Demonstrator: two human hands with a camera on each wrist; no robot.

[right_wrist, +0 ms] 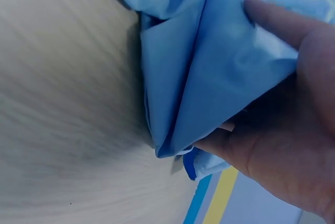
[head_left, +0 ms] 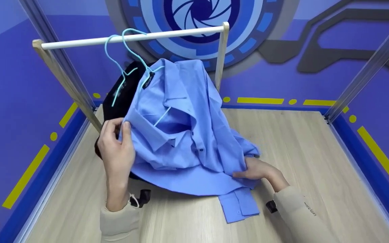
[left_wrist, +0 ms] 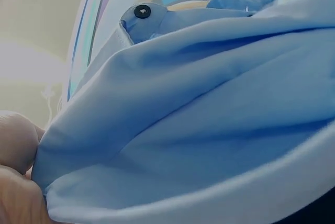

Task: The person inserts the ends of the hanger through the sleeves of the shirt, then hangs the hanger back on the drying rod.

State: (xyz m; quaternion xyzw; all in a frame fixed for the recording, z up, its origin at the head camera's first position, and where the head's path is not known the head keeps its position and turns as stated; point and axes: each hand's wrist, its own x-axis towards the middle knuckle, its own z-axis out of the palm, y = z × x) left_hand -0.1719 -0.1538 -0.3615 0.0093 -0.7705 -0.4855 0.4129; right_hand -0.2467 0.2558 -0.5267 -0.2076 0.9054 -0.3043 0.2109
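Observation:
A blue button-up shirt (head_left: 181, 152) hangs on a light-blue hanger (head_left: 135, 50) hooked over the rack's white bar. Its collar gapes and the lower part spreads over the table. My left hand (head_left: 117, 145) pinches the shirt's edge at the collar side between thumb and fingers; in the left wrist view the pinched fabric (left_wrist: 172, 119) bulges out beside a dark button (left_wrist: 142, 11). Lower right, my right hand (head_left: 257, 168) holds a fold of the shirt, thumb on top and fingers beneath, as the right wrist view shows. A cuff (head_left: 239, 205) hangs out toward the front.
The wooden rack carries a white bar (head_left: 181, 33). A second light-blue hanger (head_left: 123, 72) bears a black garment (head_left: 117, 94) behind the shirt, at left. Pale wood tabletop (head_left: 316, 162) lies under everything, with blue patterned walls (head_left: 258, 81) around.

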